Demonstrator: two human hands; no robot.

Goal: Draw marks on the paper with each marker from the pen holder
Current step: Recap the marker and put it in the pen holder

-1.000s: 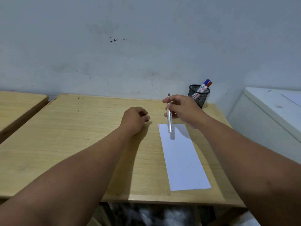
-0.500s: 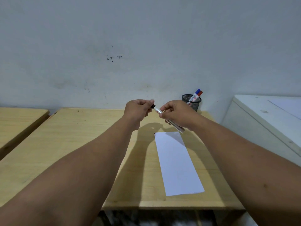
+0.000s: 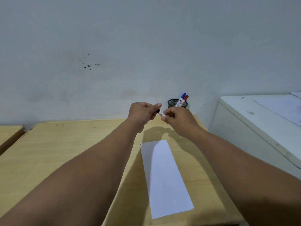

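Note:
A white strip of paper (image 3: 164,176) lies on the wooden desk (image 3: 65,152), with a small dark mark at its far left corner. Above its far end my two hands meet in the air. My right hand (image 3: 177,119) grips the white barrel of a marker (image 3: 161,113). My left hand (image 3: 143,112) pinches the marker's black cap (image 3: 157,111) at the barrel's end. A black mesh pen holder (image 3: 177,103) stands at the desk's back right, just behind my right hand, with a blue-capped marker (image 3: 182,97) and a red-capped marker (image 3: 185,98) in it.
A white cabinet or appliance (image 3: 260,121) stands to the right of the desk, its top higher than the desk surface. A second wooden desk (image 3: 8,134) shows at the far left. A grey-white wall (image 3: 146,46) rises right behind the desk.
My right hand lifted the marker off the paper. My left hand rose from the desk and brought the black cap to the marker's tip. The view tilted up.

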